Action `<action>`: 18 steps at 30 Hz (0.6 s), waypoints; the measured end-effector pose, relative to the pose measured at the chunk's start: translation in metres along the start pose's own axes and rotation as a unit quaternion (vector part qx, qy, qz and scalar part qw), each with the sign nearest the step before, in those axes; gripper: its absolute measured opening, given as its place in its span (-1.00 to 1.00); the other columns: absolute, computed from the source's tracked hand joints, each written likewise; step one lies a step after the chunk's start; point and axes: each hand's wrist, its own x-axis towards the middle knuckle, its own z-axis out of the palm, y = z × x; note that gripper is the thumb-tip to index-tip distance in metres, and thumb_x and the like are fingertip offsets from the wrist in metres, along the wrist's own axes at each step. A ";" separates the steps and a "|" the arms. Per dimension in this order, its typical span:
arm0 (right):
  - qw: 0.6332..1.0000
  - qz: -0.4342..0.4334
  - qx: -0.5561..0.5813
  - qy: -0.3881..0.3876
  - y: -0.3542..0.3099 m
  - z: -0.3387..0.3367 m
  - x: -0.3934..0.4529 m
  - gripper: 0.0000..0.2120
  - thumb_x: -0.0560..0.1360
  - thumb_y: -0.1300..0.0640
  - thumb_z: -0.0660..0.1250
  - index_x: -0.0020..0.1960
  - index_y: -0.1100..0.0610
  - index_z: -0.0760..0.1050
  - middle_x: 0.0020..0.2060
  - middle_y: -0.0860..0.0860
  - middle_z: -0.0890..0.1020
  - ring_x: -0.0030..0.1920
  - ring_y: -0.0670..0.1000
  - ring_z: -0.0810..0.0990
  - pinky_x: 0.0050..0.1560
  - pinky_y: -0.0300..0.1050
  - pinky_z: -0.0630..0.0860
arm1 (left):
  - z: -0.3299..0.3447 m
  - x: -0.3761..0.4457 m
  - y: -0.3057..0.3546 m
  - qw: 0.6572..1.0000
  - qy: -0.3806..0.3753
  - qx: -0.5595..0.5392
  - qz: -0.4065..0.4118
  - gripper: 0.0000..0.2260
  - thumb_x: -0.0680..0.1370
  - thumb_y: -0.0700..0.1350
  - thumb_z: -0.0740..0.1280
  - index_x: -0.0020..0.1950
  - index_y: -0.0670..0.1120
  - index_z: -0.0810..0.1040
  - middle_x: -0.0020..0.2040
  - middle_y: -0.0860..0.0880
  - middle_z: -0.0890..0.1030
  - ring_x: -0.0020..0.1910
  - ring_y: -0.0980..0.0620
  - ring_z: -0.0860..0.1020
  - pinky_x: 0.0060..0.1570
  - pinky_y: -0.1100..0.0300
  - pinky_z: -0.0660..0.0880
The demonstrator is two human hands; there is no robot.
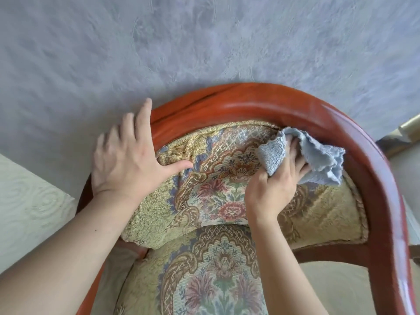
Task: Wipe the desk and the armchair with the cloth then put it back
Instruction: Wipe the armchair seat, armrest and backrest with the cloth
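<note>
Cloth is bunched against the armchair backrest, just under the wooden rail, clamped by the right hand fingers. The left hand is spread flat, fingers apart. Loose folds could be snagged on the trim cord, or the grip lost.

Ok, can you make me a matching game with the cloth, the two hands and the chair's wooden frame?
Things:
1. cloth
2. left hand
3. right hand
4. wooden frame

Descriptions:
A. shiny reddish-brown
B. spread open, fingers on the frame's left side
C. light blue, crumpled
D. grip closed on the cloth against the backrest

Pairs: 1-C, 2-B, 3-D, 4-A
</note>
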 end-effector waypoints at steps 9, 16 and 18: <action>0.984 -0.097 0.056 -0.140 -0.047 0.026 -0.047 -0.25 0.27 0.23 0.10 0.49 0.19 0.33 0.44 0.04 0.42 0.51 -0.05 0.22 0.52 0.30 -0.03 | 0.007 0.001 -0.003 1.000 0.005 -0.011 0.001 0.16 0.13 0.60 0.36 0.50 -0.13 0.27 0.09 -0.25 0.52 -0.10 -0.30 0.57 -0.10 -0.17 0.49; 0.974 -0.098 0.093 -0.184 -0.045 0.022 -0.057 -0.23 0.23 0.18 0.04 0.45 0.12 0.39 0.26 0.01 0.59 0.24 -0.04 0.44 0.43 0.29 0.24 | 0.007 -0.001 -0.003 1.000 0.011 -0.016 0.005 0.12 0.15 0.54 0.42 0.48 -0.13 0.29 0.07 -0.25 0.50 -0.13 -0.30 0.55 -0.13 -0.17 0.44; 0.969 -0.108 0.098 -0.201 -0.040 0.016 -0.053 -0.32 0.27 0.19 0.06 0.38 0.16 0.47 0.16 0.04 0.64 0.17 -0.01 0.49 0.43 0.28 0.28 | 0.006 -0.001 -0.003 1.000 0.011 -0.019 0.004 0.11 0.15 0.53 0.40 0.48 -0.14 0.29 0.07 -0.27 0.50 -0.12 -0.31 0.56 -0.14 -0.17 0.45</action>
